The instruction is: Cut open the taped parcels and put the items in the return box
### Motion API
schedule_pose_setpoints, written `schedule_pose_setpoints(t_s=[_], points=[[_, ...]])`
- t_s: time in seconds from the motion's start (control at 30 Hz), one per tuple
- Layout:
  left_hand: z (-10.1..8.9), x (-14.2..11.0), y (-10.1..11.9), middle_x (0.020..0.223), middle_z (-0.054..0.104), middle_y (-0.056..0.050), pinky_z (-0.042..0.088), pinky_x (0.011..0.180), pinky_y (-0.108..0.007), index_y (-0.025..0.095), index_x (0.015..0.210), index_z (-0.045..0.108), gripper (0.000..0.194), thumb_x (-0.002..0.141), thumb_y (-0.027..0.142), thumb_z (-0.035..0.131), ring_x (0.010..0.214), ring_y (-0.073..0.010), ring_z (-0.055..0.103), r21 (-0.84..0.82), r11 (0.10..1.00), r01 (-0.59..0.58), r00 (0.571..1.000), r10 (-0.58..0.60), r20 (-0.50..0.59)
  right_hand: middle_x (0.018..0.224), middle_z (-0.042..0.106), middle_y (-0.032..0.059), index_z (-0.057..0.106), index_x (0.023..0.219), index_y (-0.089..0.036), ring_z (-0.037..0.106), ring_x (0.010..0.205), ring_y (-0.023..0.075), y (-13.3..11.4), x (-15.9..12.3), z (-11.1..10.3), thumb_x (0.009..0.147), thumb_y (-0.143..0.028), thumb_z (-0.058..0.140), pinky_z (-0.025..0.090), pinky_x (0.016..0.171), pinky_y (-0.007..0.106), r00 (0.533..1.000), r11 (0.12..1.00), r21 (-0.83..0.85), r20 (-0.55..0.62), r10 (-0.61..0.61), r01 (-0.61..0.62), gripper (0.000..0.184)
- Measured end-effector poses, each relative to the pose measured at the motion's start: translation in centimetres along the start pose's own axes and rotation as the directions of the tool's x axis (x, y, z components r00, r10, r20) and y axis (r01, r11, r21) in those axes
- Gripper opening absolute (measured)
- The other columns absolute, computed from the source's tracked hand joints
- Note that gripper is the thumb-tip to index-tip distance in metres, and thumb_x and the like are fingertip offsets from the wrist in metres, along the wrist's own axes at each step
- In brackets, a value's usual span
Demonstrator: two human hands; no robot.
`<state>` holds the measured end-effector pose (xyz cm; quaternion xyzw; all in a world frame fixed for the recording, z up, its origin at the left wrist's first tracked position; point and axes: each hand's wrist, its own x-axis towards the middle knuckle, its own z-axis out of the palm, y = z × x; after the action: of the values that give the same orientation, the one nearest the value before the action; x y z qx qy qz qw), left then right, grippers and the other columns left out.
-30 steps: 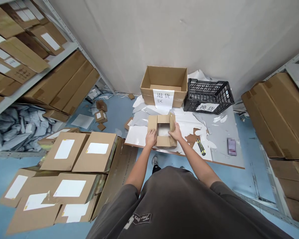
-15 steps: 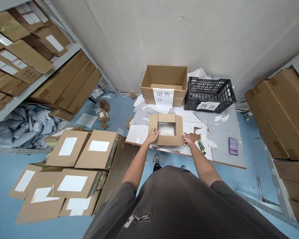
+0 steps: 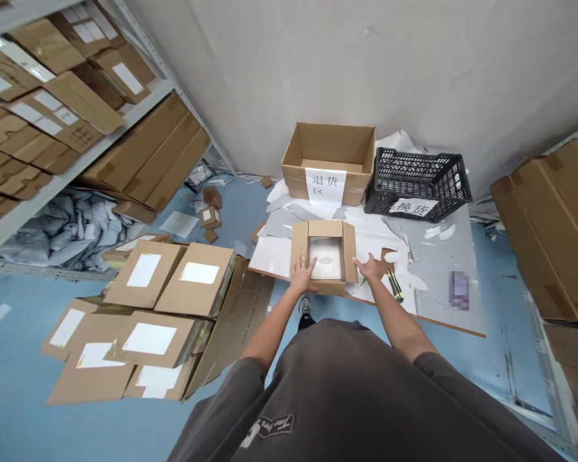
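Your rectangular brown cardboard box [image 3: 330, 288] sits opened on the grey, paper-strewn surface [image 3: 438, 263], whitish contents [image 3: 325, 255] still inside; your left hand [image 3: 302, 274] spreads over its left flap [image 3: 298, 237], your loosely parted right hand [image 3: 368, 266] touches the right flap [image 3: 349, 239].

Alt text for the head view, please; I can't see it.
An open cardboard box sits on a paper-strewn table, left hand spread at its left flap, right hand at its right flap. Behind stand a larger carton and a black crate.
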<state>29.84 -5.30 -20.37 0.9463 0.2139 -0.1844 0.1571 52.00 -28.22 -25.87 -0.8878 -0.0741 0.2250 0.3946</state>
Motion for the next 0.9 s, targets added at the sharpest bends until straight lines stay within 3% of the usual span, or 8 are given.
schedule_pose_setpoints(t_s=[0.13,0.23,0.3,0.43,0.53,0.67,0.77,0.9], points=[[0.5,0.0,0.2,0.184,-0.005,-0.016,0.009,0.133,-0.066,0.036,0.177,0.013,0.154,0.055,0.054,0.105,0.168,-0.0468,-0.009,-0.002,1.000,-0.008,0.999,0.007,-0.031,0.177,0.031,0.0192,0.050,0.160,-0.015,0.015,0.168,0.0395,-3.3,0.1,-1.0,0.090,-0.037,0.072,0.022,0.133,0.064,0.965,0.946,-0.211,-0.040,-0.258,0.244,0.076],[0.9,0.1,-0.1,0.184,-0.004,-0.016,0.008,0.133,-0.067,0.036,0.177,0.015,0.153,0.055,0.048,0.106,0.168,-0.0467,-0.008,-0.031,0.999,-0.010,0.999,0.009,-0.048,0.171,0.045,0.0100,0.065,0.148,-0.021,0.022,0.167,0.0315,-7.9,-0.1,1.1,0.093,-0.019,0.062,0.023,0.136,0.055,0.814,0.779,-0.253,0.277,-0.510,0.574,0.055],[1.1,0.2,-0.2,0.184,-0.003,-0.016,0.007,0.133,-0.068,0.037,0.177,0.016,0.153,0.054,0.044,0.106,0.168,-0.0468,-0.008,-0.061,0.998,-0.013,0.998,0.009,-0.064,0.162,0.057,0.0108,0.067,0.147,-0.020,0.030,0.165,0.0300,-10.8,0.1,3.5,0.090,-0.013,0.064,0.028,0.135,0.047,0.758,0.741,-0.270,0.461,-0.461,0.615,0.058],[1.3,0.0,-0.1,0.185,-0.001,-0.013,0.006,0.134,-0.066,0.039,0.176,0.016,0.152,0.053,0.044,0.106,0.168,-0.0459,-0.007,-0.075,0.997,-0.017,0.997,0.011,-0.077,0.158,0.059,0.0219,0.059,0.155,-0.011,0.041,0.157,0.0390,-13.5,1.2,6.6,0.077,-0.005,0.071,0.033,0.130,0.050,0.808,0.766,-0.350,0.472,-0.353,0.539,0.079],[1.2,-0.2,0.0,0.185,0.000,-0.014,0.008,0.134,-0.065,0.037,0.176,0.017,0.151,0.054,0.045,0.106,0.169,-0.0451,-0.005,-0.073,0.997,-0.022,0.997,0.016,-0.080,0.178,0.031,0.0191,0.045,0.167,-0.013,0.017,0.168,0.0395,-13.0,2.1,5.9,0.082,-0.008,0.067,0.021,0.134,0.058,0.841,0.749,-0.401,0.369,-0.395,0.528,0.088],[1.2,-0.3,-0.1,0.185,0.001,-0.013,0.007,0.135,-0.065,0.038,0.176,0.018,0.152,0.053,0.041,0.107,0.168,-0.0456,-0.006,-0.122,0.992,-0.032,0.996,0.021,-0.090,0.185,0.008,0.0085,0.034,0.173,-0.022,-0.002,0.170,0.0362,-12.8,4.6,4.5,0.083,-0.013,0.065,0.015,0.134,0.061,0.778,0.637,-0.450,0.313,-0.544,0.626,0.096],[1.3,-0.3,-0.3,0.185,0.002,-0.011,0.007,0.136,-0.063,0.039,0.177,0.016,0.153,0.053,0.043,0.107,0.169,-0.0437,-0.005,-0.116,0.993,-0.029,0.996,0.019,-0.089,0.185,0.008,0.0101,0.028,0.175,-0.023,0.000,0.170,0.0384,-13.9,7.8,5.3,0.080,-0.014,0.069,0.013,0.133,0.062,0.758,0.601,-0.463,0.379,-0.530,0.652,0.104],[1.9,-0.2,-0.6,0.185,0.004,-0.011,0.012,0.136,-0.061,0.038,0.177,0.011,0.154,0.056,0.049,0.105,0.170,-0.0421,0.001,-0.070,0.997,-0.031,0.996,0.025,-0.088,0.181,0.021,0.0177,0.023,0.176,-0.022,0.013,0.167,0.0415,-15.2,11.5,7.4,0.080,-0.021,0.074,0.011,0.131,0.066,0.828,0.611,-0.558,0.403,-0.391,0.561,0.108]])
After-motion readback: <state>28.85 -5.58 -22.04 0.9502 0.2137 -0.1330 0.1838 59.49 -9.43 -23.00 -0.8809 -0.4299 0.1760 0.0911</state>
